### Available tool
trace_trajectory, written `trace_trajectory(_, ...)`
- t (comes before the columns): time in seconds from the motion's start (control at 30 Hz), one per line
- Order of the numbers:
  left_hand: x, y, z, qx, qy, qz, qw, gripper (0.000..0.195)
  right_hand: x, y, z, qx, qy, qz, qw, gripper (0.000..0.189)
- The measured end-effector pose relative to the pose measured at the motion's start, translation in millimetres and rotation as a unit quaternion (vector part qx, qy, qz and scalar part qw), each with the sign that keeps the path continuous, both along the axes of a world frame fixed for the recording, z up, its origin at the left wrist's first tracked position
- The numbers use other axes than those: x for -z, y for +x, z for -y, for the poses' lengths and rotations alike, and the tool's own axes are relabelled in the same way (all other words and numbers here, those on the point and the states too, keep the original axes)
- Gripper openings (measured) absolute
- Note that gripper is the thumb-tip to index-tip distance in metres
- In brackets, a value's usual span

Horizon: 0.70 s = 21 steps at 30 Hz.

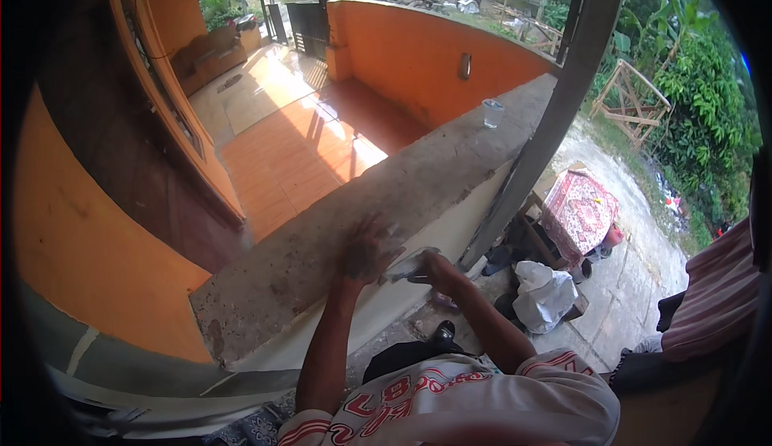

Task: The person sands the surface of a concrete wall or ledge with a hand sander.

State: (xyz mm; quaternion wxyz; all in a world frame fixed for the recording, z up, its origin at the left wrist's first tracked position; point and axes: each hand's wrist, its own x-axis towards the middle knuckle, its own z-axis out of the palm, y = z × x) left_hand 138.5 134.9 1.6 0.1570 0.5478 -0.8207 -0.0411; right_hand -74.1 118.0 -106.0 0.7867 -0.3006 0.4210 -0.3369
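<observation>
My left hand (369,250) is over the bare concrete top of a low wall (301,253), blurred, with its fingers apart. I cannot tell whether it touches the surface. Just to its right, at the wall's near edge, my right hand (433,270) grips a thin, pale grey item (405,265). Blur hides exactly what that item is. Farther along the same wall top stands a clear drinking glass (493,113).
A grey post (543,126) rises at the wall's right. Beyond it are a small table with a red patterned cloth (582,211) and a white sack (543,295). Behind the wall lies an orange tiled floor (289,162); a wooden frame (633,105) stands outside.
</observation>
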Motion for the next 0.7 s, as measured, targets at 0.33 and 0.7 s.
trace_trajectory(0.33,12,28,-11,-0.028,-0.073,-0.057,0.995,0.059,-13,-42,13,0.181,-0.046,-0.037,0.982,0.026)
trace_trajectory(0.7,0,11,0,-0.162,-0.058,-0.093,0.981,0.046,86,66,-30,-0.193,0.196,-0.013,0.961,0.031)
